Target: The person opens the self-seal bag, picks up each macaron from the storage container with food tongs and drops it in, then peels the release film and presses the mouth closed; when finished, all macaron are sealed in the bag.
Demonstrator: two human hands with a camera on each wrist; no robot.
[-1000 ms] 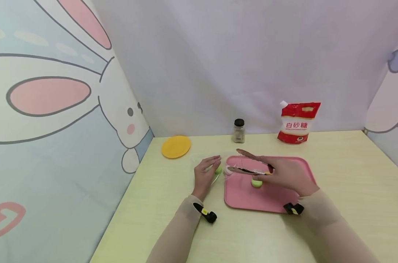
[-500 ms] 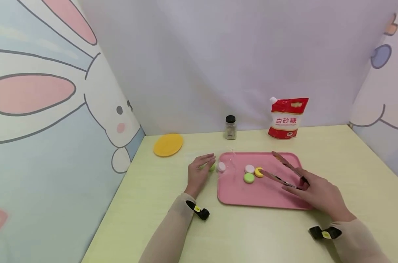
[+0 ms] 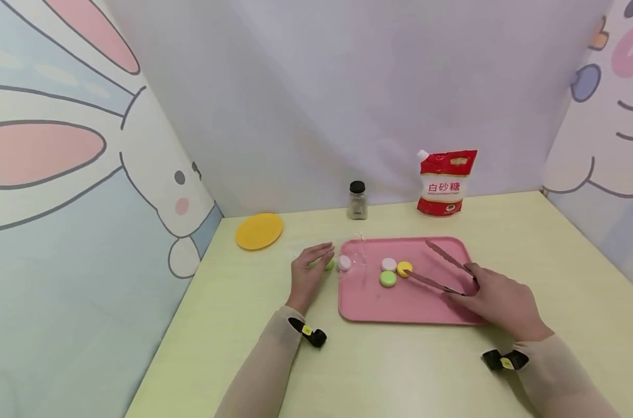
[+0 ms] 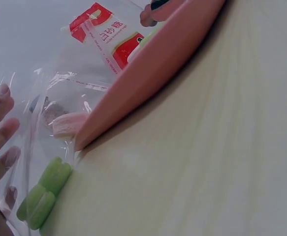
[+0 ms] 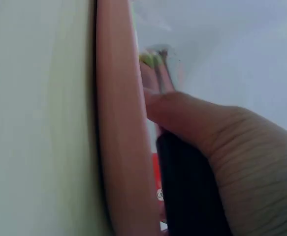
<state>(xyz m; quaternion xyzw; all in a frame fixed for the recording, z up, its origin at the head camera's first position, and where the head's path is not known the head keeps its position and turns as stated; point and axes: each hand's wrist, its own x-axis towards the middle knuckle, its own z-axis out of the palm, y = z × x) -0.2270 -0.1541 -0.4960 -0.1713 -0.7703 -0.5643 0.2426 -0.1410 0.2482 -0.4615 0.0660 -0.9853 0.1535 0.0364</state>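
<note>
My left hand [image 3: 307,280] holds a clear plastic bag [image 4: 67,93] beside the tray's left end, fingers bent at the film. Inside the bag lie a green macaron [image 4: 44,194] and a pale pink macaron [image 3: 344,263]. My right hand [image 3: 504,302] grips food tongs [image 3: 432,283] over the right part of the pink tray [image 3: 400,310]. The tongs' arms are spread. The tip of the nearer arm is at the yellow macaron [image 3: 405,267]; touching or just above, I cannot tell. Close by on the tray sit another pale pink macaron [image 3: 388,265] and another green macaron [image 3: 387,278].
A yellow plate [image 3: 259,231] lies at the back left of the table. Behind the tray stand a small black-lidded jar [image 3: 357,204] and a red and white sugar pouch [image 3: 442,186]. Walls with rabbit drawings [image 3: 180,191] close in the sides.
My right hand has drawn the spread tongs from the bag's opening rightward over the tray, to the yellow macaron. My left hand stays at the bag. The head view has shifted slightly right.
</note>
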